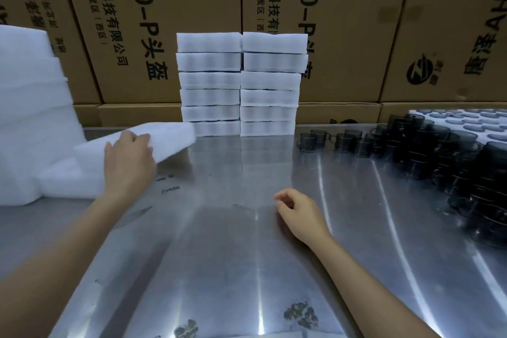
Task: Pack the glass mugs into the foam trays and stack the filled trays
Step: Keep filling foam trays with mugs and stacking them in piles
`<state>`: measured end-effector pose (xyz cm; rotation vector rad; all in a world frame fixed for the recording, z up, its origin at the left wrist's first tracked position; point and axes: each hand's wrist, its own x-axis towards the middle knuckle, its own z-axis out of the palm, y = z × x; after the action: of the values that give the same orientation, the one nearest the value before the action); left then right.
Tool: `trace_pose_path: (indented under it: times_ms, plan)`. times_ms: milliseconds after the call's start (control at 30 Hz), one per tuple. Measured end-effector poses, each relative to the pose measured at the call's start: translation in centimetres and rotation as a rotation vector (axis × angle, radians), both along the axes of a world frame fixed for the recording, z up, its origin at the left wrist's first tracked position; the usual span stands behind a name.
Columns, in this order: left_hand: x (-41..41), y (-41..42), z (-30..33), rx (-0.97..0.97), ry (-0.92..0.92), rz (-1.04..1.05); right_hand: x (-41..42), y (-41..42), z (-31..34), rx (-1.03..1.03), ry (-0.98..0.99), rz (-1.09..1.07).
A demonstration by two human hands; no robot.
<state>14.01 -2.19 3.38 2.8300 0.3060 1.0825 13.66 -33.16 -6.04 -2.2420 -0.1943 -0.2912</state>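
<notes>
Head view: left hand grips a blank foam tray off the left-edge pile, likely for filling; right hand hovers loosely curled, empty (glass mugs wait along the table's right edge).

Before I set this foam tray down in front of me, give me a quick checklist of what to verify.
1. Left hand grips the white foam tray: ok.
2. Right hand free, fingers loosely curled, holding nothing: ok.
3. Bare patch of the steel table in front of you: ok.
4. Dark glass mugs waiting at right: ok.
5. Two stacks of filled white trays upright at the back: ok.
6. Tray's pockets facing up: cannot tell.
</notes>
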Motion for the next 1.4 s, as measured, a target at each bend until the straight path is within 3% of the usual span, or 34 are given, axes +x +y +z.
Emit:
trace_pose_path:
  times_ms: [67,167,300,400,633,833,1100,1200,1267,1333,1400]
  plan:
    - [-1.1,-2.7,-0.2,-0.038,-0.092,-0.245,0.1,0.0,0.1,0.131,-0.026,-0.022]
    - [-3.9,-6.7,-1.6,-0.010,-0.142,-0.615,0.1,-0.2,0.9,0.549,-0.037,-0.100]
    - [-6.9,-9.7,-4.7,-0.064,-0.082,-0.836,-0.5,-2.4,2.3,0.922,-0.073,-0.247]
    - [-8.0,-11.0,-6.2,-0.136,-0.013,-0.944,-1.2,-4.7,3.2,1.009,-0.067,-0.246]
    - [-8.4,-12.6,-7.1,-0.497,-0.021,-0.900,-1.6,-8.0,3.2,0.781,0.115,-0.289]
    - [-4.4,-12.9,-7.6,-1.271,0.118,-0.728,-1.4,-8.1,2.6,0.539,0.013,-0.318]
    - [-4.3,-12.0,-8.7,-1.268,0.132,-0.715,-2.4,-16.8,3.3,-0.245,-0.353,-0.946]
    - [-4.3,-12.1,-8.7,-1.282,0.126,-0.707,-2.9,-19.7,2.7,-0.365,-0.255,-1.049]
    - [-4.2,-12.2,-8.7,-1.286,0.126,-0.712,-2.8,-21.1,2.7,-0.443,-0.070,-1.079]
    - [-4.2,-12.2,-8.8,-1.282,0.128,-0.726,-2.5,-21.6,3.1,-0.542,0.113,-1.059]
    - [-4.2,-12.2,-8.7,-1.282,0.129,-0.728,-2.1,-21.6,3.5,-0.588,0.166,-1.016]
